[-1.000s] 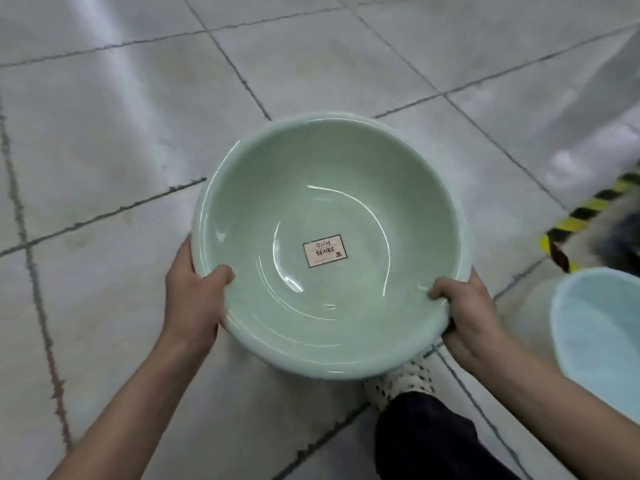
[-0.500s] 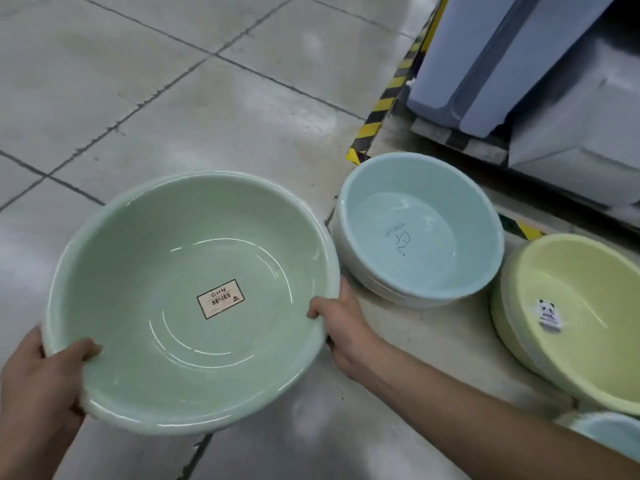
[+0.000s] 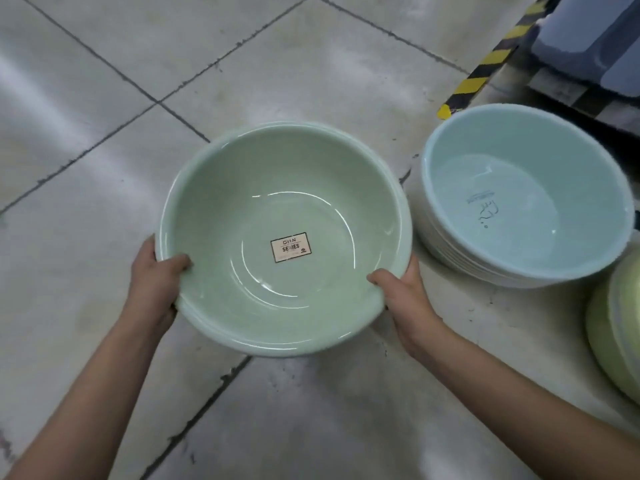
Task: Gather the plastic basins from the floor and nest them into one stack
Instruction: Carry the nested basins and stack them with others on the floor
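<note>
My left hand point(image 3: 156, 285) and right hand point(image 3: 407, 296) grip the round pale-green plastic basin point(image 3: 294, 202), now swung beside the light-blue basin point(image 3: 526, 188) for nesting.

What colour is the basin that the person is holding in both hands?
The held basin is pale green, seen clearly in the head view.

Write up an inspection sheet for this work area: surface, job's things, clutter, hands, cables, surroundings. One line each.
Surface: grey tiled floor, dark joints, scuffed.
Job's things: green basin, upright, with a label inside; blue basin close on its right, on top of what looks like nested rims; yellow-green basin, cut off at the right edge.
Clutter: nothing seen.
Hands: left hand and right hand each grip the green basin's near rim, thumbs inside.
Cables: nothing seen.
Surroundings: yellow-black hazard tape on the floor; grey-blue unit beyond it.
</note>
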A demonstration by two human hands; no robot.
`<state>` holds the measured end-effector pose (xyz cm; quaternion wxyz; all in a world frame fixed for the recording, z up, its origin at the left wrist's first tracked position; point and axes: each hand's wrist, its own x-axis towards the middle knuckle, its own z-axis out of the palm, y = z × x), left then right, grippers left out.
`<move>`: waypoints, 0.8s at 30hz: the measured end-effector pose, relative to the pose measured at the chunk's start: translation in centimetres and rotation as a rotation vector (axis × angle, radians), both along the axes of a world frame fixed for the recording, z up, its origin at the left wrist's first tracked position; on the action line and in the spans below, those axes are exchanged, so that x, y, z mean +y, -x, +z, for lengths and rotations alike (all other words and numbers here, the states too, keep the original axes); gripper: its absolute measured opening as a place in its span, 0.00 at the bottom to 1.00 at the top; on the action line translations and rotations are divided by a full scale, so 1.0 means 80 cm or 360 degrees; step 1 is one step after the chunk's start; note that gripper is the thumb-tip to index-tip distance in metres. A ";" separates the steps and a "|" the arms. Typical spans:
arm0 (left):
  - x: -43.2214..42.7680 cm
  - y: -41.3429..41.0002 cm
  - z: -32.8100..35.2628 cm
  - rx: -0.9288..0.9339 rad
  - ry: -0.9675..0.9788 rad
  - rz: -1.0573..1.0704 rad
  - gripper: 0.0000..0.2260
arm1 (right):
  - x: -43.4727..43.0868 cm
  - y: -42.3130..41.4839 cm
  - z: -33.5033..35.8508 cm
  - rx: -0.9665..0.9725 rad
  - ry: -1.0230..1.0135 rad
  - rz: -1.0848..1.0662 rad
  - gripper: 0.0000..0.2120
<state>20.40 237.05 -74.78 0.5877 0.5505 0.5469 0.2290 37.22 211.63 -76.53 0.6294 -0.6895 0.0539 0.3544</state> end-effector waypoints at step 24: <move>-0.193 -0.392 0.085 0.0338 -0.0120 -0.1231 0.31 | -0.196 -0.164 0.082 0.0284 0.0164 -0.0582 0.13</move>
